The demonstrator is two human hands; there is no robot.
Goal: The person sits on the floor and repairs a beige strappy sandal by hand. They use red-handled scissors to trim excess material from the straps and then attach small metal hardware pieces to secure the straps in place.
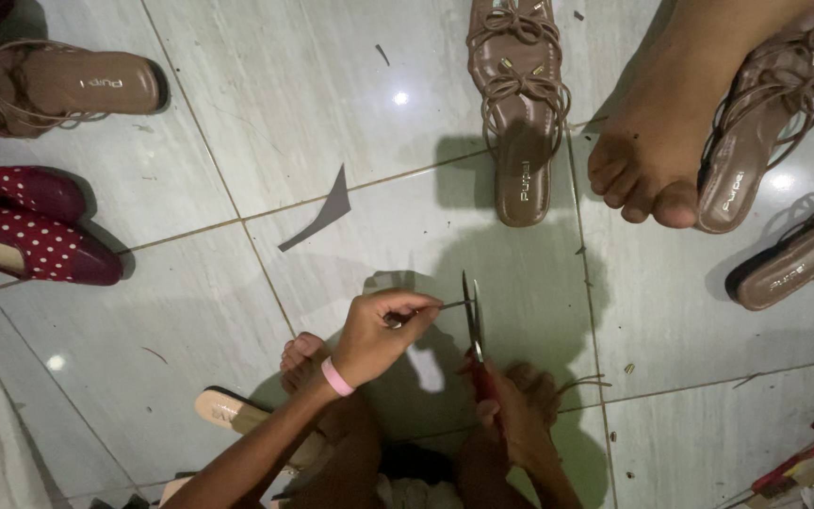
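The left hand (379, 332), with a pink band (336, 377) at the wrist, pinches a thin dark strip (445, 305) between closed fingertips and holds it level above the pale glossy tiled floor (237, 113), near the floor's bottom edge. The right hand (518, 410) is wrapped shut around the red handles of a pair of steel scissors (472, 325), whose blades point up and away from the person; the strip's free end meets the blades, though whether the blades are closed on it cannot be told.

Below the left hand, the person's own bare foot (301, 358) rests on the floor beside a tan flat sole (223, 408). A grey curved offcut of sheet material (324, 213) lies on the tiles above the hands, near the middle of the floor.

At the top edge stands a brown strappy sandal with knotted cords (518, 104). To its right another person's bare foot (666, 141) is planted on the tiles, touching a second brown strappy sandal (765, 123), and a third brown sandal (798, 259) lies by the right edge. In the top left corner sits a brown slide sandal (68, 85); beneath it, by the left edge, are two dark red shoes with white dots (30, 226).
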